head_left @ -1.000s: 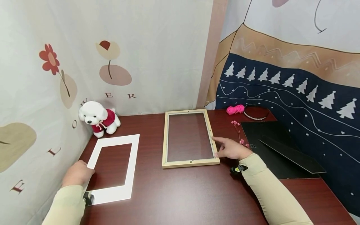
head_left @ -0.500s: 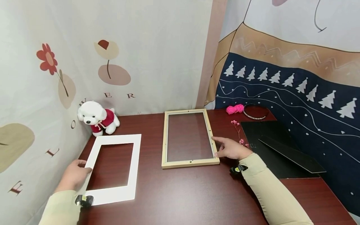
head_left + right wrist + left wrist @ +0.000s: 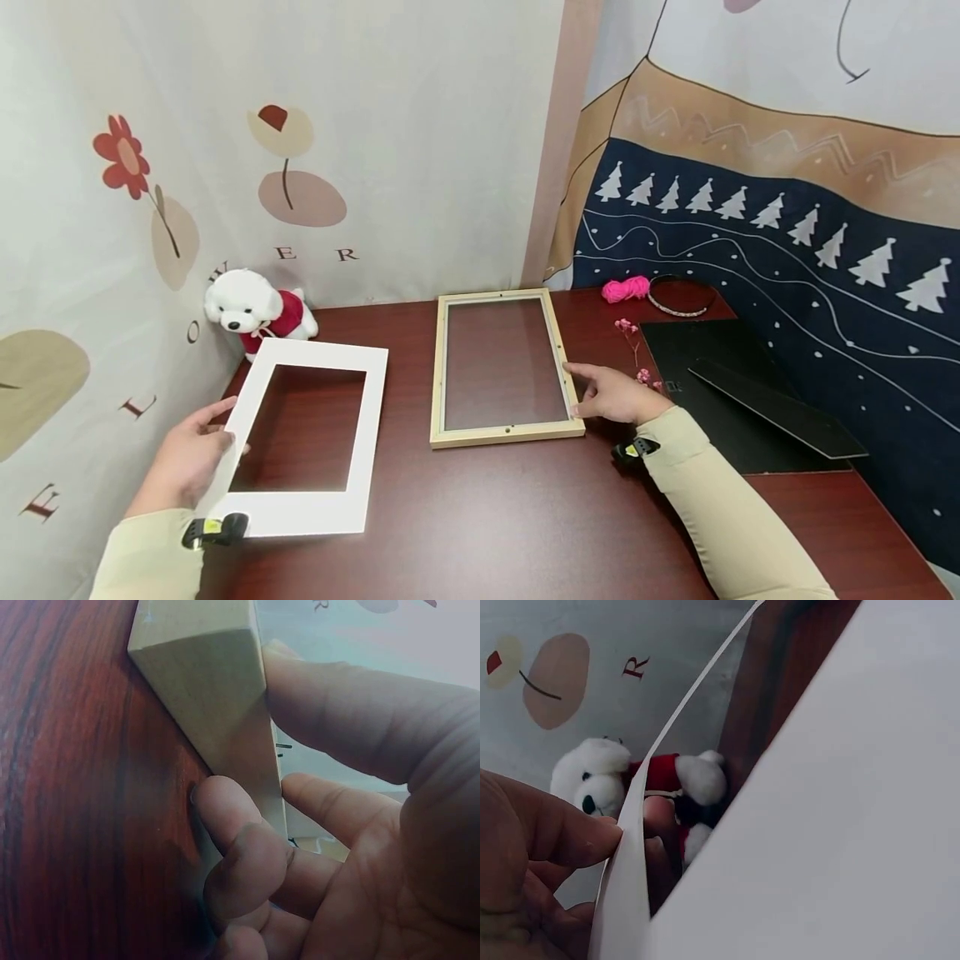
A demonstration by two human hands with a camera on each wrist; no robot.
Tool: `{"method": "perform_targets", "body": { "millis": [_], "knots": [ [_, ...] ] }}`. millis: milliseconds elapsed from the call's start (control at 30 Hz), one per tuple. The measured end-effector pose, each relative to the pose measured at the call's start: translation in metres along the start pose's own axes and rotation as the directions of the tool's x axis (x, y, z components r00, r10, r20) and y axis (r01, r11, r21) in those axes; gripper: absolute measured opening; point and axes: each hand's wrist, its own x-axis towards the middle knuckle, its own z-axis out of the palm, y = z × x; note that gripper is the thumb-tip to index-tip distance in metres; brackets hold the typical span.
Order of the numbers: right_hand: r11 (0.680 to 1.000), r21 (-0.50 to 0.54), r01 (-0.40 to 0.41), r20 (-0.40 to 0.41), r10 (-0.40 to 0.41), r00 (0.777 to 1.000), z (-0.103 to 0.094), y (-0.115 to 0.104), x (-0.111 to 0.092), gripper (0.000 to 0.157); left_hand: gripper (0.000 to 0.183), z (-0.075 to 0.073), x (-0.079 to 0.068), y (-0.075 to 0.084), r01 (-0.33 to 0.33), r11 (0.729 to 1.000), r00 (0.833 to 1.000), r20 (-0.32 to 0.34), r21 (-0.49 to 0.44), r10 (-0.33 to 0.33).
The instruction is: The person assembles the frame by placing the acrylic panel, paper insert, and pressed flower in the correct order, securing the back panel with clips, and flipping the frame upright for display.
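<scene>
A white rectangular mat board [image 3: 367, 433] with a cut-out window is held by its left edge in my left hand [image 3: 187, 458]. In the left wrist view, the thumb lies on one side of the mat board [image 3: 840, 787] and fingers show behind it. The board is raised and tilted off the table. At the middle stands a light wooden picture frame [image 3: 480, 436], lying flat with its clear pane inside. My right hand [image 3: 618, 395] grips the frame's right edge. Up close, thumb and index touch the upper edge of the frame [image 3: 202, 682], while other fingers curl by its side.
A plush dog [image 3: 247, 302] in red sits behind the mat board. At right lies a black backing board [image 3: 720, 350] with a raised stand leg [image 3: 776, 408]. Pink yarn [image 3: 626, 289], a headband [image 3: 678, 312] and a pink flower sprig [image 3: 645, 377] are close by. Curtains border the table.
The mat board has risen from the table, tilting and shifting slightly right. My left hand's fingers have gone around its left edge. The right hand and picture frame stay put.
</scene>
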Motion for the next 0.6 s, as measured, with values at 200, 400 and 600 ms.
{"method": "perform_targets", "body": {
  "millis": [200,400,600],
  "knots": [
    [1.0,0.0,0.005,0.003,-0.005,1.0,0.0,-0.003,-0.001,0.086,0.062,0.002,-0.004,0.014,-0.058,0.998,0.998,-0.011,-0.028,0.058],
    [1.0,-0.018,0.002,-0.016,-0.002,1.0,0.0,-0.005,0.0,0.082,0.063,0.019,-0.002,0.034,-0.084,0.994,0.996,0.005,-0.072,0.085],
    [0.999,-0.03,-0.009,-0.09,0.006,0.996,-0.002,-0.015,-0.001,0.073,0.063,0.051,0.011,0.053,-0.138,0.976,0.99,-0.001,-0.171,0.14]
  ]
}}
